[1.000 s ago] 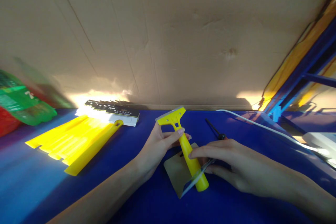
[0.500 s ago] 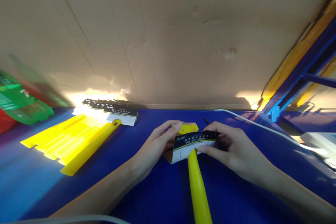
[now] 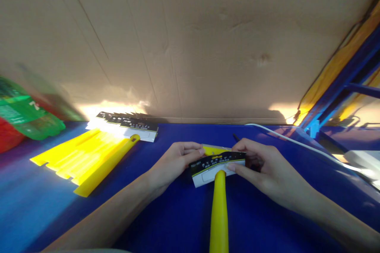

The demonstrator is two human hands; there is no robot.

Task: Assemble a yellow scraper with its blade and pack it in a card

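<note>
A long-handled yellow scraper (image 3: 219, 213) lies before me, its handle pointing toward me. The handle passes through a folded black-and-white card sleeve (image 3: 204, 176) printed TGJ-001, and the yellow head (image 3: 212, 150) shows above the card's top edge. My left hand (image 3: 169, 168) is closed, thumb and fingers pinching the left corner of the head. With thumb in front and fingers behind, my right hand (image 3: 267, 168) grips the card's right end; those fingers are partly hidden. A thin dark object (image 3: 236, 137) sticks out behind my right hand, its kind unclear.
Several yellow scrapers with matching card sleeves lie in an overlapping row (image 3: 97, 158) on the blue table (image 3: 166, 221). Green bottle (image 3: 32, 114) at far left. Brown cardboard (image 3: 190, 47) stands behind. A white cable (image 3: 285, 142) runs right, near a blue metal frame (image 3: 335, 87).
The card sleeve has swung flatter against the scraper head, its left end now lying in front. My left hand has shifted slightly left and down. The handle has straightened.
</note>
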